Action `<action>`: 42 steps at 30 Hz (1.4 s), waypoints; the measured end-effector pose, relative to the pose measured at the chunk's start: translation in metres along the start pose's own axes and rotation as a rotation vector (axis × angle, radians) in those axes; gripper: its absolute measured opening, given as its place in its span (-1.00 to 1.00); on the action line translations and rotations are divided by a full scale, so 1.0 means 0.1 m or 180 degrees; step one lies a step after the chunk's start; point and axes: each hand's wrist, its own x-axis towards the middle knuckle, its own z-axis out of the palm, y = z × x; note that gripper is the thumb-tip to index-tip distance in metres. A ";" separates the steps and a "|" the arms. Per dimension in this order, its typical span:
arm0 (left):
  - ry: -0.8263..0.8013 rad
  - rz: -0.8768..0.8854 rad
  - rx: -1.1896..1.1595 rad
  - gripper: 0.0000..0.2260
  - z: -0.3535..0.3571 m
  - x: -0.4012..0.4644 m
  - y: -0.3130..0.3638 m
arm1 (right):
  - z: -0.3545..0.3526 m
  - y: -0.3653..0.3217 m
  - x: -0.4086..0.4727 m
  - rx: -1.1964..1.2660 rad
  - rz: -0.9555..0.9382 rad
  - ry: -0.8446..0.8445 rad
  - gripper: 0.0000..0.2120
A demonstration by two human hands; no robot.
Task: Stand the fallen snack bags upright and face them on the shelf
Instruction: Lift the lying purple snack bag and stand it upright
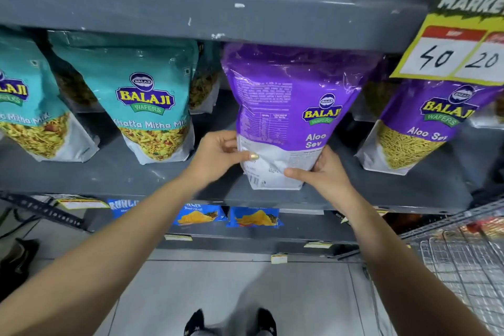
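A purple Aloo Sev bag [289,106] stands upright on the grey shelf [136,174], its back panel with printed text turned toward me. My left hand [218,157] grips its lower left edge, thumb across the white bottom. My right hand [321,172] holds its lower right corner. To its right stands another purple Aloo Sev bag [420,128], front facing out. To the left stand two teal Khatta Mitha Mix bags [152,106], [30,114], also front out. More bags sit behind them in shadow.
The shelf above [218,5] overhangs the bag tops. A yellow price sign [458,46] hangs at the upper right. Blue snack packs [253,217] lie on the lower shelf. A wire basket [469,259] stands at the lower right. My feet show on the tiled floor.
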 end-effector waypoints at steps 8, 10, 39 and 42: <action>0.0512 -0.0148 0.0791 -0.80 -0.05 0.21 -0.31 | 0.25 0.18 0.20 0.0100 -0.0007 0.0266 -0.44; 0.0819 -0.0462 0.1071 -0.78 -0.03 0.18 -0.33 | 0.20 0.16 0.21 0.0083 0.0096 0.0140 -0.48; -0.0247 -0.0981 0.0954 -0.58 0.17 0.44 -0.30 | -0.06 0.07 0.37 -0.0585 0.0419 0.0197 -0.05; -0.0007 -0.1051 0.0861 -0.66 0.13 0.53 -0.24 | -0.06 0.07 0.42 -0.0362 0.0387 -0.0105 -0.16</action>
